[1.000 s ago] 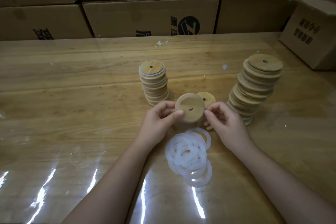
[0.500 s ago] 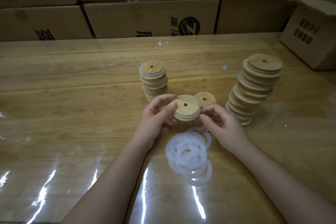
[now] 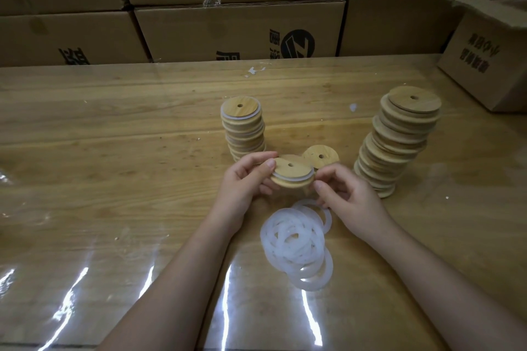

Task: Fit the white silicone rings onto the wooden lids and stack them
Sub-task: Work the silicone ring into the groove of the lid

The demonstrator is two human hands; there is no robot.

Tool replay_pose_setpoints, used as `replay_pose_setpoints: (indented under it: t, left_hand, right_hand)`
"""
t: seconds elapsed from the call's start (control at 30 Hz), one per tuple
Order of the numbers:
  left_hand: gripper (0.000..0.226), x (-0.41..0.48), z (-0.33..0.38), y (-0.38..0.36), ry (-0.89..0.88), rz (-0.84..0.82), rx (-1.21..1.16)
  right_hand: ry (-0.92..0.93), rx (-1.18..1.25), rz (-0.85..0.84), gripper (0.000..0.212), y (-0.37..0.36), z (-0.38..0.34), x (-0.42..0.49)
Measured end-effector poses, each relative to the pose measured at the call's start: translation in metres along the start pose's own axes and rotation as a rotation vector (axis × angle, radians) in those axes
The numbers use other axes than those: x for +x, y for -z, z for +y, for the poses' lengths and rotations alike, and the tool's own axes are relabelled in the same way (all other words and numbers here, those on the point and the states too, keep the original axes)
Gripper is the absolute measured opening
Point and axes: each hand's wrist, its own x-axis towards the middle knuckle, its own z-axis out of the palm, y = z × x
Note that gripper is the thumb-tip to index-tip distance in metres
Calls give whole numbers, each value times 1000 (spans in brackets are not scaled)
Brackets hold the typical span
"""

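Left hand [image 3: 245, 182], centre of the frame, grasped a wooden lid [image 3: 291, 172] by its left rim, thumb on top and fingers beneath; the lid was held tilted just above the table [image 3: 114, 151], a white silicone ring [image 3: 293, 179] seated round its edge; right hand [image 3: 345, 194] lay with curled fingers at the lid's right rim, though whether they pinched it could not be told; a loose lid [image 3: 320, 157] lay just behind; a pile of rings [image 3: 296, 236] rested below the hands, between the forearms; the ringed stack [image 3: 242, 125] stood above the left hand; the taller, leaning bare stack [image 3: 399, 139] stood at right; cardboard boxes [image 3: 239, 28] lined the upper frame; an open box [image 3: 490, 60] sat at upper right.
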Motion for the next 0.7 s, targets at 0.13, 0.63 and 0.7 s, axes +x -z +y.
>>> replay_pose_setpoints:
  t: [0.13,0.63,0.7]
  left_hand:
    - [23,0,7,2,-58,20,-12]
    - [10,53,81,26,-221,479,253]
    - [12,57,76,26,-203,511,318]
  right_hand:
    - [-15,-13,6,28,0,3,1]
    - [-68,-6,-24,13,-1,3,3]
    - [-69,3,-24,13,-1,3,3]
